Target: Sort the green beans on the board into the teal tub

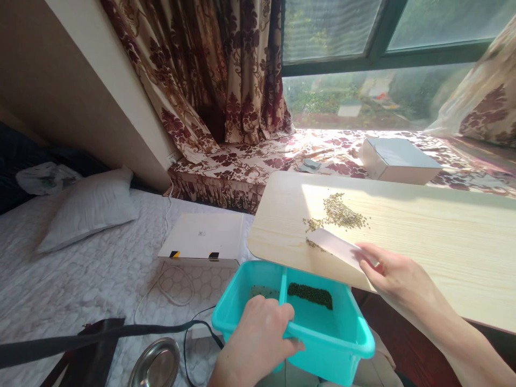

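My left hand (pixel 262 333) is closed over the near rim and divider of a turquoise two-compartment bin (pixel 306 333). The bin sits just below the table's front edge. Its right compartment holds a strip of small dark green beans (pixel 309 295); fewer lie in the left one, partly hidden by my hand. My right hand (pixel 387 269) grips a flat, pale pinkish-white scraper (pixel 336 246) by its near end. The scraper's far end rests on the table among scattered greenish-brown beans (pixel 342 212). Some of them lie along its left edge.
The light wooden table (pixel 435 236) extends to the right. Behind it, a white box (pixel 403 158) stands on the floral window seat. On the bed are a flat white box (pixel 203 236), a metal bowl (pixel 156 365), a pillow (pixel 92 207), a black strap (pixel 121 330) and cables.
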`<state>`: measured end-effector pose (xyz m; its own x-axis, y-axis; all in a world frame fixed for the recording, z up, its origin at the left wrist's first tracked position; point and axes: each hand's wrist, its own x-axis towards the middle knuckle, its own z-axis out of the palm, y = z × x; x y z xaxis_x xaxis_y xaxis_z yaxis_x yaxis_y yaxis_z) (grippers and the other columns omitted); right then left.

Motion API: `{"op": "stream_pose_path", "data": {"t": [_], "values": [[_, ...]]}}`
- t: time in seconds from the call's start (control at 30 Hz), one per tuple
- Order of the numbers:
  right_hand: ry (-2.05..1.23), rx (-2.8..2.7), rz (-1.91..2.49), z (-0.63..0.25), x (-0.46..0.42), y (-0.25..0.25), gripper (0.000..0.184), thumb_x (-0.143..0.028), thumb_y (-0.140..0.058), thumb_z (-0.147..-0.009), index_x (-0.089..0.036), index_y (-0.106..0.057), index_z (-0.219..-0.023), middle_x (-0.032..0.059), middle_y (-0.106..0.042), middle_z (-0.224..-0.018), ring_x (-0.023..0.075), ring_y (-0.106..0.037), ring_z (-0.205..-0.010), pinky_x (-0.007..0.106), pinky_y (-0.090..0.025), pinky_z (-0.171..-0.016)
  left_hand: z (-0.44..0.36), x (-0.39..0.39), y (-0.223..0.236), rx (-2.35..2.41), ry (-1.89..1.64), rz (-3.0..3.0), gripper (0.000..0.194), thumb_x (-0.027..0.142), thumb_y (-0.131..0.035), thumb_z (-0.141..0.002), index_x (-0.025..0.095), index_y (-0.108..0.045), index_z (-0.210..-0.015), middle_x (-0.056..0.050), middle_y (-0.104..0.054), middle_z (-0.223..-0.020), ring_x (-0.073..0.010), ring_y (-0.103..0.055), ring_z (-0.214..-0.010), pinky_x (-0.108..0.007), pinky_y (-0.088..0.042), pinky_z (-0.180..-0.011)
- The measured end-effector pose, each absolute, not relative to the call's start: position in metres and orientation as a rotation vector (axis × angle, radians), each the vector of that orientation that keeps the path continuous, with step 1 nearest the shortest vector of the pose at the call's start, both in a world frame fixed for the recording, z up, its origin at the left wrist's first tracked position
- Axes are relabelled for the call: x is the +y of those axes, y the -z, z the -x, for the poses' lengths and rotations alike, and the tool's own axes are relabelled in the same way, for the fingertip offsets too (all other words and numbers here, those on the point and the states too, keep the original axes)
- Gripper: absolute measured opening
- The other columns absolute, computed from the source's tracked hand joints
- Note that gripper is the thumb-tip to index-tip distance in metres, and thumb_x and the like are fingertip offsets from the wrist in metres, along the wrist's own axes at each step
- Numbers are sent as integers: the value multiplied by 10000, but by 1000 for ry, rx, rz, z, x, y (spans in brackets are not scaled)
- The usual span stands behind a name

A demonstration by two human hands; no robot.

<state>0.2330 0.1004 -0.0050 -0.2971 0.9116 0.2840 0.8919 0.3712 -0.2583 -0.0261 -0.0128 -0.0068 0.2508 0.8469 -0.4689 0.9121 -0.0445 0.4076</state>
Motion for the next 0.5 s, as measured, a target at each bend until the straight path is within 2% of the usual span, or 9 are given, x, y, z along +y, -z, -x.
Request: {"op": "stream_pose_path", "data": {"t": [0.2,0.37,0.5], "values": [[-144,-2279,1512,-215,95,-1,322,-366,-428,-843,-244,-726,-868,8,-684,-559,156,-573,-420,255,-406,-438,26,-11,6,1608,132,-1890,311,511,-751,-816,226,-636,-860,-31,-683,-910,-274,-607,-938,-341,-411,-757],[-169,-2237,1484,-216,87,-12,336,-384,-425,-860,-234,-725,-873,24,-728,-638,151,-590,-433,256,-435,-458,25,-12,5,1599,133,-1916,318,521,-754,-810,228,-633,-837,-24,-678,-886,-268,-608,-915,-334,-406,-733],[-159,-2241,1528,-225,84,-18,325,-378,-436,-838,-233,-725,-871,25,-713,-605,159,-580,-416,259,-423,-431,24,-13,5,1590,122,-1917,313,518,-758,-806,234,-638,-863,-18,-679,-897,-265,-606,-913,-334,-406,-732]]}}
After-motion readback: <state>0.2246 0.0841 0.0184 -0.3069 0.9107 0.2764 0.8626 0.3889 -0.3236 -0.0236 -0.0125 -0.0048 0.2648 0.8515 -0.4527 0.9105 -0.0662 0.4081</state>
